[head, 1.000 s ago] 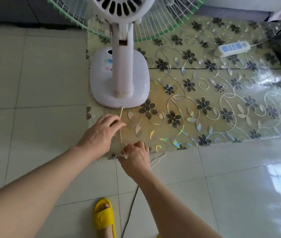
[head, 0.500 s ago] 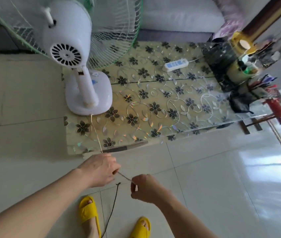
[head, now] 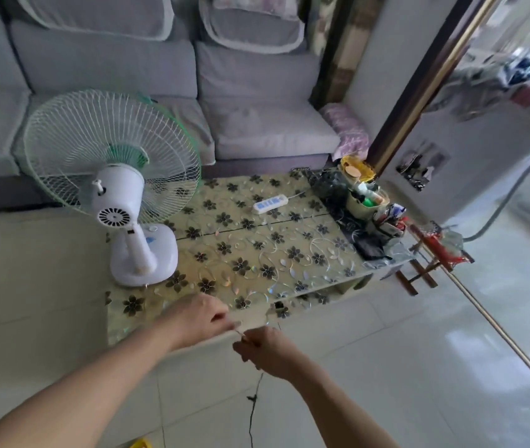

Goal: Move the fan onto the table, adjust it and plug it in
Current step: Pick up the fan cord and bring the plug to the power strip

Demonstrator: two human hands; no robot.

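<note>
The white fan (head: 127, 215) with a green-rimmed grille stands upright on the left end of the low table (head: 289, 273), which has a flowered cover. Its thin pale cord runs from the base toward me. My left hand (head: 199, 316) and my right hand (head: 262, 349) are close together over the table's near edge, both pinching that cord (head: 240, 333) between them. A dark stretch of cord (head: 252, 412) hangs below my right hand to the floor. A white power strip (head: 270, 203) lies on the far middle of the table.
A grey sofa (head: 166, 101) stands behind the table. The table's right end holds a dark bag, a basket of bottles (head: 367, 198) and small clutter. A wooden stool (head: 428, 263) and a long slanting rod (head: 499, 331) are at the right. Pale floor tiles surround me.
The view has pulled back and risen, showing the whole fan and sofa. My hands have moved up from over the floor to the table's near edge, still holding the cord.
</note>
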